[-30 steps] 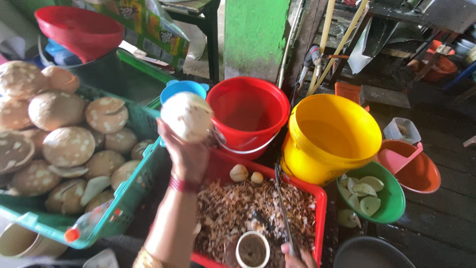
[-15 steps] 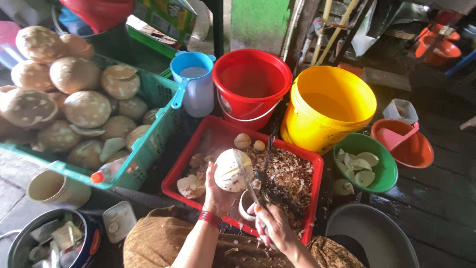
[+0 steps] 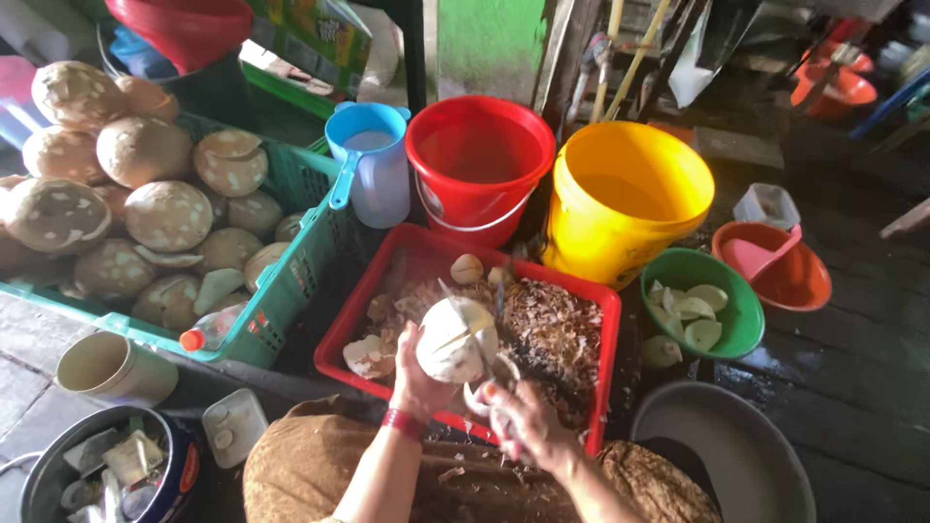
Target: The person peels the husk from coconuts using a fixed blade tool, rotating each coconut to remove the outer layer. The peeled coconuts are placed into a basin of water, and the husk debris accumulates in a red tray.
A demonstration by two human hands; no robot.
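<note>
Your left hand (image 3: 418, 373) grips peeled white coconut (image 3: 455, 339), centre frame, over red tray (image 3: 387, 281) of husk shavings; your right hand (image 3: 518, 426) closed on blurred knife (image 3: 499, 302) against it; yellow bucket (image 3: 620, 203) upper right

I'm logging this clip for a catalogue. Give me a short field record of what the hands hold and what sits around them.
left hand: holds a peeled whitish coconut over the red tray
right hand: blurred, grips a knife against the coconut
tray contents: brown shavings, white pieces
behind tray: blue jug, red bucket, yellow bucket
left: green crate of husked coconuts
right: green bowl of white pieces
</note>
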